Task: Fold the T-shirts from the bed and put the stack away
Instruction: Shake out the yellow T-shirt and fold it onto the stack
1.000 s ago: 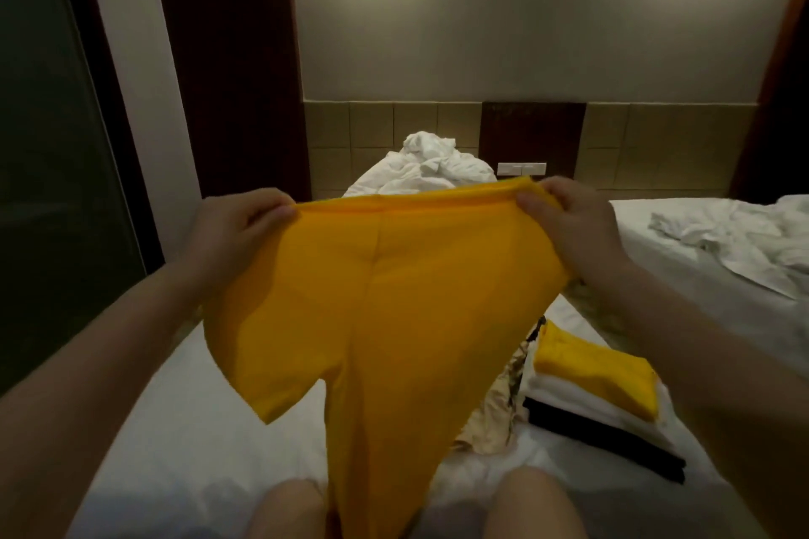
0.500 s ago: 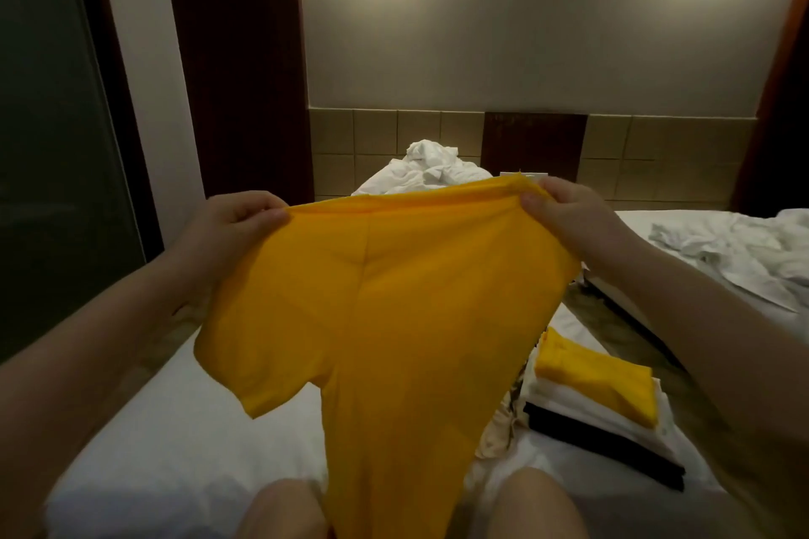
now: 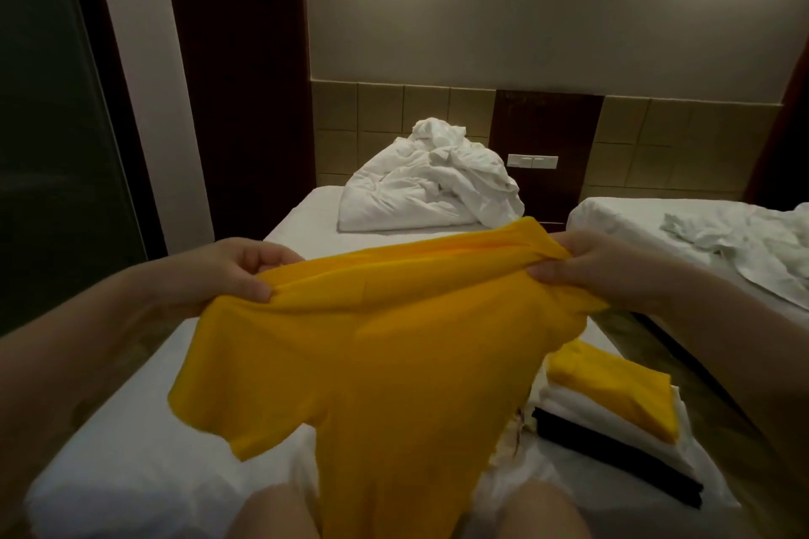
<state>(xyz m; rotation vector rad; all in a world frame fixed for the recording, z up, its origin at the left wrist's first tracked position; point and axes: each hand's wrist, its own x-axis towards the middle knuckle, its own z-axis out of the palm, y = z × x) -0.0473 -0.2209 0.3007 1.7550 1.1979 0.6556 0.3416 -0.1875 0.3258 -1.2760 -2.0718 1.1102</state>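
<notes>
Hands first: in the head view the left hand [image 3: 227, 271] pinches the shirt [image 3: 385, 363] at one end of its top edge, thumb over the cloth and fingers curled behind it. The right hand [image 3: 599, 267] grips the other end, cloth bunched up in its fingers.

The shirt's a plain yellow tee, held up in the air over the near half of the bed [image 3: 131, 451], its top edge pulled between both hands and sloping up to the right. One short sleeve sticks out on the left, and the body hangs down between the person's knees [image 3: 271, 512] at the bed's near end.

On the bed's right side, close to the person, sits the stack [image 3: 613, 420]: folded yellow on top, white under that, black at the bottom. Just left of it some pale patterned cloth [image 3: 510, 442] peeks out from behind the hanging shirt, no idea what it is.

At the bed's far end there's a crumpled white duvet [image 3: 424, 188]. A switch plate [image 3: 532, 161] is on the wall past the bed's far right corner. Right of the bed, across a strip of floor, is a second bed [image 3: 621, 214] with rumpled white sheets.
</notes>
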